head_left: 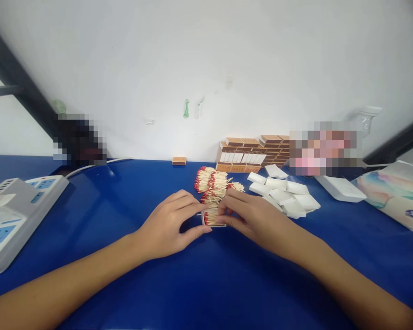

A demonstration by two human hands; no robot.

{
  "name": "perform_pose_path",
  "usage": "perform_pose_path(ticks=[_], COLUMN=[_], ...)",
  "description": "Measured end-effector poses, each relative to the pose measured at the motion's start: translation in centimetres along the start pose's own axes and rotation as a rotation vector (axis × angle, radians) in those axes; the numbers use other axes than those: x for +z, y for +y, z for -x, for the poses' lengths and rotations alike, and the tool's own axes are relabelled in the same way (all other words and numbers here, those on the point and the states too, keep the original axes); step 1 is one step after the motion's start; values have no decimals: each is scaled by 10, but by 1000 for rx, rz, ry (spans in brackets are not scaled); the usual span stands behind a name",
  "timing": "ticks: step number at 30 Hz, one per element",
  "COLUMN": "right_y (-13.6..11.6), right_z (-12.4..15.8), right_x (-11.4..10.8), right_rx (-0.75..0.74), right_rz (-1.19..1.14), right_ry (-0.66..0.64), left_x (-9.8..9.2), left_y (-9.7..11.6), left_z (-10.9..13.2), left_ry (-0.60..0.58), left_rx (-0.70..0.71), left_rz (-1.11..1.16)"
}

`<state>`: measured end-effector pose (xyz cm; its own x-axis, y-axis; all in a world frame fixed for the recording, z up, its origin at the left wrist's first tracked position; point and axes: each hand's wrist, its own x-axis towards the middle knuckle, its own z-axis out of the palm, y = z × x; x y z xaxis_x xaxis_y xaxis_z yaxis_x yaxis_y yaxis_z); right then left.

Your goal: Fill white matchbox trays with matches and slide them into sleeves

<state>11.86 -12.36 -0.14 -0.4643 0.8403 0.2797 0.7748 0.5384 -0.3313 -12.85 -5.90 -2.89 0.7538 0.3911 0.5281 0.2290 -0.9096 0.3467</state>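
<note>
On the blue table (206, 275) a small white matchbox tray (212, 218) holds red-tipped matches. My left hand (170, 224) pinches the tray's left end between thumb and fingers. My right hand (253, 215) grips its right side, with the fingers curled over the matches. Just behind the tray lies a loose pile of matches (215, 183) with red heads.
Several empty white trays (285, 192) lie to the right of the pile. Brown matchbox sleeves are stacked (254, 153) against the white wall, and one lone brown box (179, 160) sits apart. A white power strip (13, 215) is at far left; a flat white box (340, 188) and printed packet (395, 192) at right.
</note>
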Motion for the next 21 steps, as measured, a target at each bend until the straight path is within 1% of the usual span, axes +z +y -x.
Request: perform_pose_path(ticks=[6, 14, 16, 21], right_y=[4, 0, 0, 0], right_z=[0, 0, 0, 1], right_x=[1, 2, 2, 3], right_rx=[-42, -8, -2, 16], right_rz=[77, 114, 114, 126], right_ry=[22, 42, 31, -48], left_x=[1, -1, -1, 0], left_y=[1, 1, 2, 1], left_z=[-1, -1, -1, 0], left_ry=[5, -7, -5, -25], left_rx=[10, -1, -1, -2], left_rz=[7, -1, -1, 15])
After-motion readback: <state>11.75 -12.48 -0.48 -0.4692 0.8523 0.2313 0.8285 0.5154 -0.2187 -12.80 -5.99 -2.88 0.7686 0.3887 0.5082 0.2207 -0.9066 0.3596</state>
